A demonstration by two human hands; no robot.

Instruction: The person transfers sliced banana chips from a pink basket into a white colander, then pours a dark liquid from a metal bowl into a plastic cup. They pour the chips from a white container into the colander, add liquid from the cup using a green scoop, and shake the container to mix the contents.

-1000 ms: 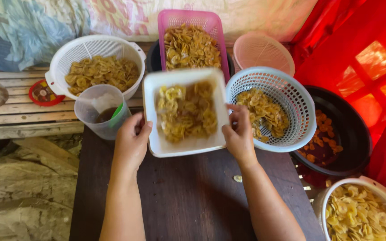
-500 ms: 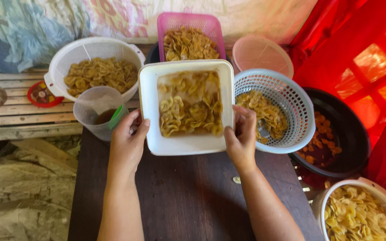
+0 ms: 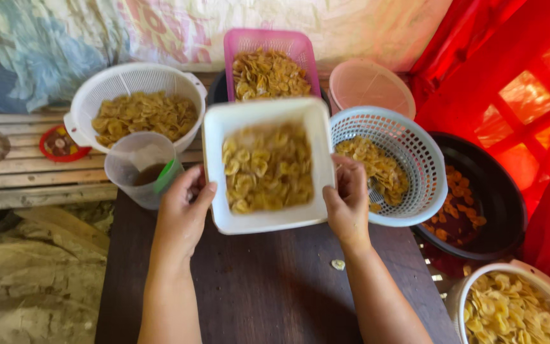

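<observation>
While both hands, left hand [image 3: 183, 213], right hand [image 3: 348, 204], grip white square tub [image 3: 267, 220]

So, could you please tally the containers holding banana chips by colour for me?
White: 3, the square tub held by the left hand and right hand, the round colander, the corner basket
Pink: 1, the crate
Pale blue: 1, the basket
Black: 1, the basin
Total: 6
</observation>
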